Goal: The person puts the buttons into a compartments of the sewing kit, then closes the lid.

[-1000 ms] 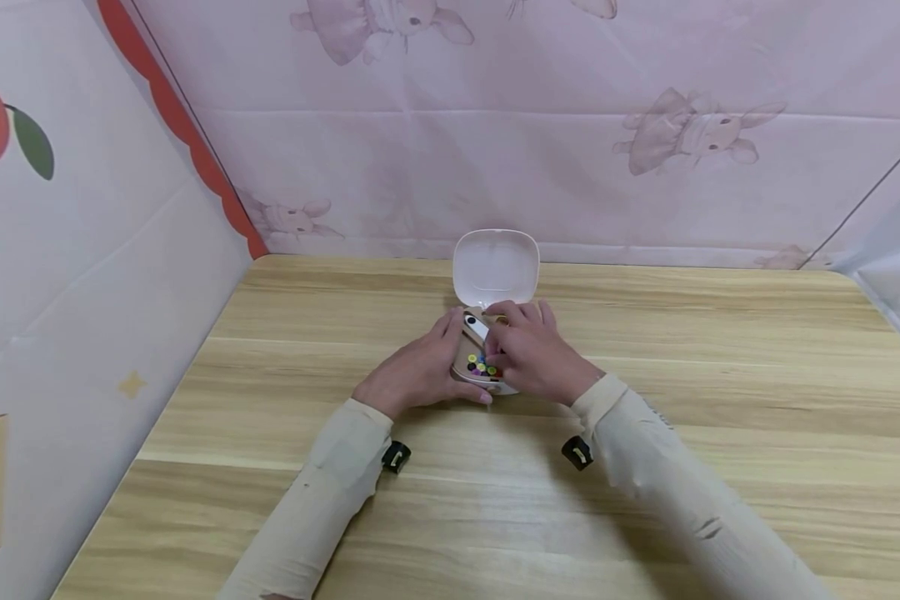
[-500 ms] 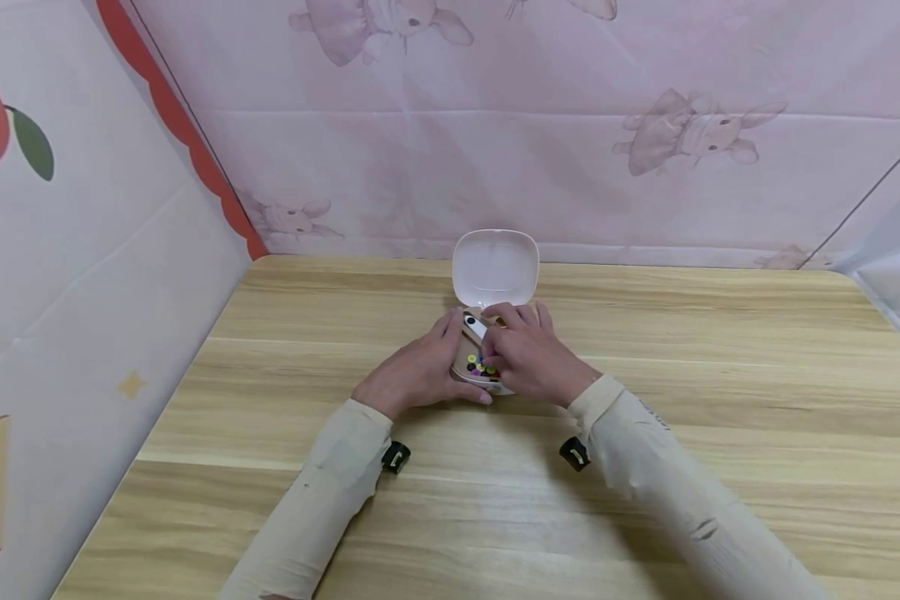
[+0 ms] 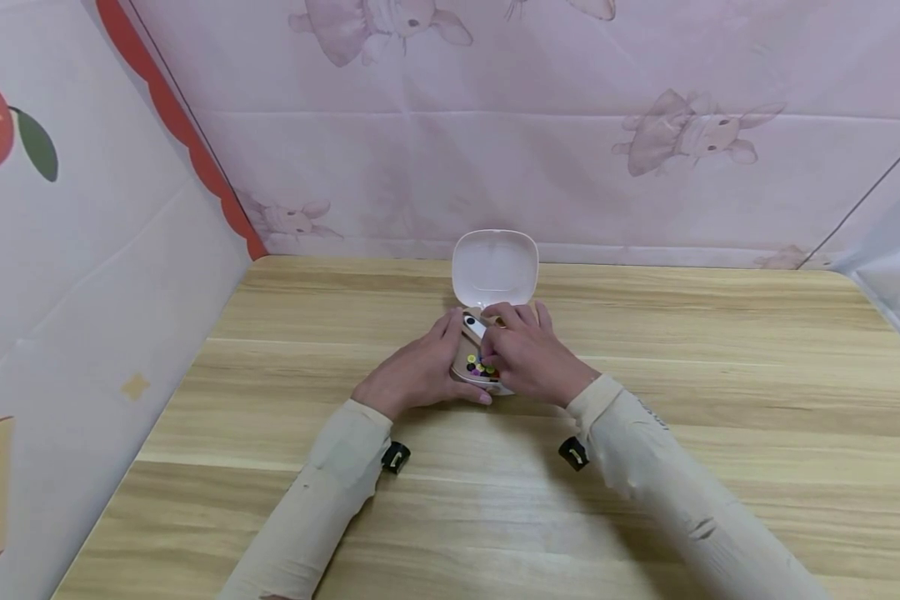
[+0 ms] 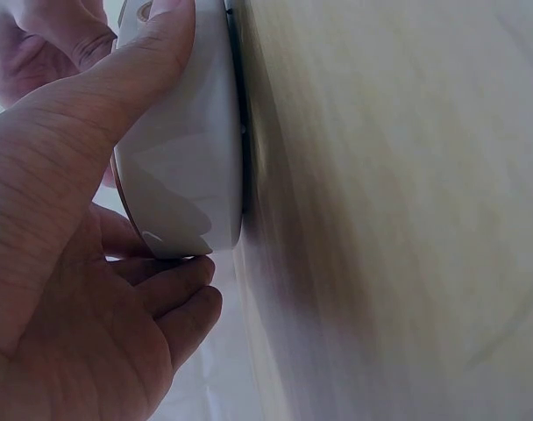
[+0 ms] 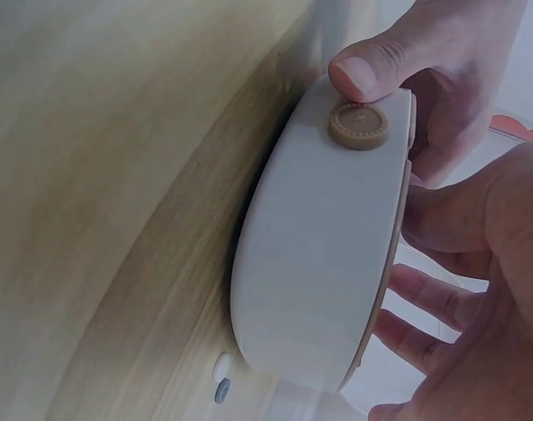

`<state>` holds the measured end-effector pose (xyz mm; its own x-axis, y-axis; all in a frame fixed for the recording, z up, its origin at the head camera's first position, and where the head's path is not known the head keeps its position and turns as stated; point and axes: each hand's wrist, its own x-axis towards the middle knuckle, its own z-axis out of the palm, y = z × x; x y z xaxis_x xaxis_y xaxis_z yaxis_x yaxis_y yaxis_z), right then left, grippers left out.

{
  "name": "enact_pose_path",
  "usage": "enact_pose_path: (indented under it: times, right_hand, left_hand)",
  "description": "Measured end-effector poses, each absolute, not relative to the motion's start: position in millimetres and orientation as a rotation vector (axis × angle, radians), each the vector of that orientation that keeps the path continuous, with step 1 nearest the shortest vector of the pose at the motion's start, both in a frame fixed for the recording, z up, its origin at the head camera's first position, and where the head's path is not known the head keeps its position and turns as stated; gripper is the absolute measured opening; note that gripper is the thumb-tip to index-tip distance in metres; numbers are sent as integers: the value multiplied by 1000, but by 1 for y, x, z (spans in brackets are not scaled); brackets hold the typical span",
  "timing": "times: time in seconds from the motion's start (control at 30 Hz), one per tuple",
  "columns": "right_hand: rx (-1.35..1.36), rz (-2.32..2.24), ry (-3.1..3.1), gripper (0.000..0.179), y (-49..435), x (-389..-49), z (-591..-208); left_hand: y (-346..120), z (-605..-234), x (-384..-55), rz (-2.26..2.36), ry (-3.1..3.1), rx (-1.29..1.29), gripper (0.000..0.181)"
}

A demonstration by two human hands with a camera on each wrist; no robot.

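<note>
A small white box (image 3: pixel 483 382) with a tan insert stands on the table, its hinged lid (image 3: pixel 496 267) raised at the back. My left hand (image 3: pixel 420 367) grips the box's left side, the thumb (image 4: pixel 161 53) pressed on the front wall beside a round brown clasp (image 5: pixel 358 125). Small colourful round pieces (image 3: pixel 473 367) lie in the front of the box. Behind them a white strip with a black dot (image 3: pixel 476 326) sits at a slant. My right hand (image 3: pixel 534 354) reaches over the right half, thumb and forefinger bent down inside. What its fingertips touch is hidden.
Two small discs, one white (image 5: pixel 221 367) and one grey (image 5: pixel 222 391), lie on the wooden table (image 3: pixel 270 333) beside the box. Behind the table hangs a pink rabbit-print cloth (image 3: pixel 420 167), and a white printed cloth (image 3: pixel 120 250) stands at the left.
My right hand has shifted slightly left and settled over the box, covering a little more of the colourful pieces. My left hand, the box and the lid have stayed put.
</note>
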<state>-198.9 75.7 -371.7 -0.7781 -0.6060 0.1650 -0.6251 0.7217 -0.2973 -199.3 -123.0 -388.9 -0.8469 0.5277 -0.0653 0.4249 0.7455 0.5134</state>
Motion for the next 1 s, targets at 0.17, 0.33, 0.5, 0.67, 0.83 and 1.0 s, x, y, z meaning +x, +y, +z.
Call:
enact_pose_path:
  times: [0.17, 0.33, 0.5, 0.67, 0.83, 1.0]
  right_hand:
    - [1026, 513, -2859, 20, 76, -199, -372]
    - [1030, 503, -2850, 21, 76, -199, -374]
    - [1027, 503, -2853, 20, 76, -198, -374]
    - [1007, 507, -2864, 17, 77, -198, -373]
    - [1007, 531, -2847, 15, 80, -199, -372]
    - [1013, 540, -2834, 11, 82, -202, -371]
  left_hand:
    - [-123, -389, -199, 735, 2743, 764, 123]
    - [-123, -390, -199, 738, 2745, 765, 122]
    - [-123, -390, -199, 743, 2750, 775, 121]
    - [-123, -390, -199, 732, 2749, 769, 123]
    - [-123, -390, -199, 730, 2735, 755, 125]
    - [-122, -389, -199, 742, 2729, 747, 125]
